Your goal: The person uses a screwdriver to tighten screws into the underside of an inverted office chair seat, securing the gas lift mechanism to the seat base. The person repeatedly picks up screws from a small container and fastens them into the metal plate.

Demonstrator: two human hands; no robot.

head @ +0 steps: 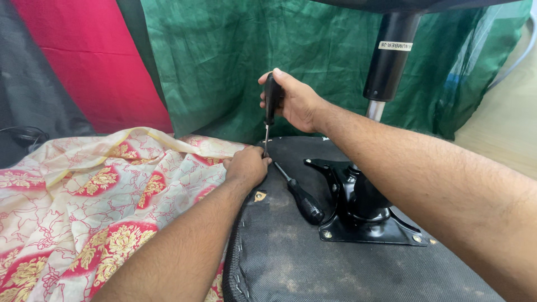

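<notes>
Two hands at work: right hand (pixel 293 103) grips the upright screwdriver (pixel 272 100) by its stiff black handle, tip at the seat edge (pixel 263 150); left hand (pixel 248 166) presses there, closed; spare screwdriver (pixel 301 196) lies right, near the heavy mounting plate (pixel 363 223).

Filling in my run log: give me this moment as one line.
right hand: grips upright screwdriver | left hand: steadies tip on seat underside | second screwdriver: lying by black bracket

A black-handled screwdriver (pixel 272 103) stands upright, tip at the left edge of the dusty black seat underside (pixel 291 251). A second black screwdriver (pixel 301 197) lies flat there.
</notes>
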